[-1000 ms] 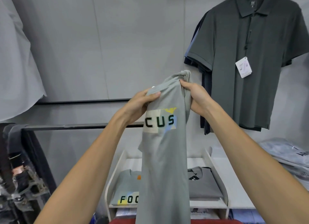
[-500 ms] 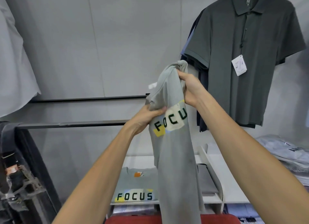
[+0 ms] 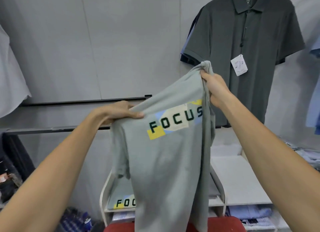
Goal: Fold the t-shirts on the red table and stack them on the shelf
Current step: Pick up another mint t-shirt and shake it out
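We are holding a grey t-shirt [image 3: 166, 162] up in the air with both hands. It is hanging down in front of us, and its bottom end is reaching the red worktop [image 3: 223, 224] at the low edge of the view. The word FOCUS is showing on the shirt, tilted up to the right.

Our right hand [image 3: 215, 90] is the higher one. Its fingers [image 3: 205, 76] are closing tight around a bunched-up part at the top of the shirt. Our left hand [image 3: 119, 111] is lower and off to the left. Its fingers [image 3: 137, 114] are pinching the shirt's edge, and the cloth is pulling flat between the two hands.

Behind the shirt, a white shelf [image 3: 242, 181] is standing. A folded shirt [image 3: 121, 199] with the same letters is lying in its left part, half hidden by the one we are holding. The right part is showing bare white.

A dark polo shirt [image 3: 245, 46] with a white tag [image 3: 239, 65] is hanging on the wall just behind our right hand.
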